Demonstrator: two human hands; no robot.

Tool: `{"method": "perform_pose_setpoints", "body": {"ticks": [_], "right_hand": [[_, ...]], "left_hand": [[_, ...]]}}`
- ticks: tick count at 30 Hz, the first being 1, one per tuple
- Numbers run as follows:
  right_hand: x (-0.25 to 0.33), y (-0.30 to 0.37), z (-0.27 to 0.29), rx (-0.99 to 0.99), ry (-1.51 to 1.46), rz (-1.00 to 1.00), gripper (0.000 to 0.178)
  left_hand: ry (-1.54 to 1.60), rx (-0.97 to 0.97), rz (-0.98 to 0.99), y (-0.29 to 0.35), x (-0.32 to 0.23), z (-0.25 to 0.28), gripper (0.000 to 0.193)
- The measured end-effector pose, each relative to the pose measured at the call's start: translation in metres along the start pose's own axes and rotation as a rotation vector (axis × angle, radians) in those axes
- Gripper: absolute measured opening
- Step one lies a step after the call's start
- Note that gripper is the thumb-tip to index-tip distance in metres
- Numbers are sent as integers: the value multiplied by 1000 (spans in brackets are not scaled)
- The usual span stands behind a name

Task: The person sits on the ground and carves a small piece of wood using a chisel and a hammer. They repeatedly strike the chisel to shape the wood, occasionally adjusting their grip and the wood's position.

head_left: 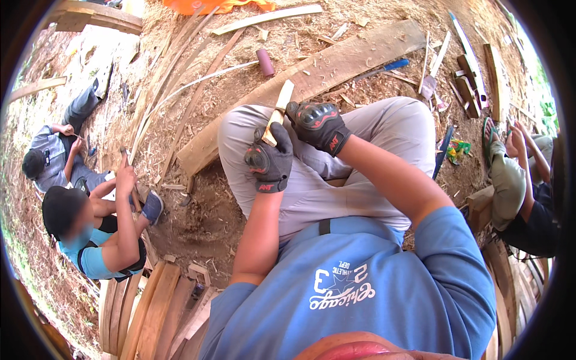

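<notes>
One wood strip (278, 117), head view, upper centre of the frame: lower end between thumb and fingers of the gloved left hand (270, 161), which pinches it. Gloved right hand (317, 124): curled just beside the strip's right edge; whether it grips anything, cannot tell. Strip: short, narrow, pale yellow, tilted, top leaning right. Beyond: long wooden board (360, 58), shavings scattered on it.
</notes>
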State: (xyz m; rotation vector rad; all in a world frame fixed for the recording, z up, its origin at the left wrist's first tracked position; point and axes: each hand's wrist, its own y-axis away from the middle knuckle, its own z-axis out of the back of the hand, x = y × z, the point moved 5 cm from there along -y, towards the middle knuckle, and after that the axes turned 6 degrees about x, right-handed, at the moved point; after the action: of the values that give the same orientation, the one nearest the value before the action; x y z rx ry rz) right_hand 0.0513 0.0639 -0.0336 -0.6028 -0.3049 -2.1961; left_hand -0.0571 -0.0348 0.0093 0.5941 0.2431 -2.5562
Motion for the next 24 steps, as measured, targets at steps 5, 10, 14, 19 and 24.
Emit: {"method": "perform_pose_setpoints", "body": {"ticks": [5, 10, 14, 19, 24], "right_hand": [[-8, -8, 0, 127, -32, 61, 19], [-63, -27, -22, 314, 116, -28, 22], [-81, -31, -33, 352, 66, -139, 21], [-10, -10, -6, 202, -45, -12, 21], [-43, -21, -33, 303, 50, -6, 21]], "left_hand": [[5, 9, 14, 1, 3, 1, 40], [6, 78, 43, 4, 4, -1, 39], [-10, 21, 5, -3, -1, 3, 38], [10, -69, -55, -1, 5, 0, 30], [-28, -13, -21, -3, -1, 2, 31]]}}
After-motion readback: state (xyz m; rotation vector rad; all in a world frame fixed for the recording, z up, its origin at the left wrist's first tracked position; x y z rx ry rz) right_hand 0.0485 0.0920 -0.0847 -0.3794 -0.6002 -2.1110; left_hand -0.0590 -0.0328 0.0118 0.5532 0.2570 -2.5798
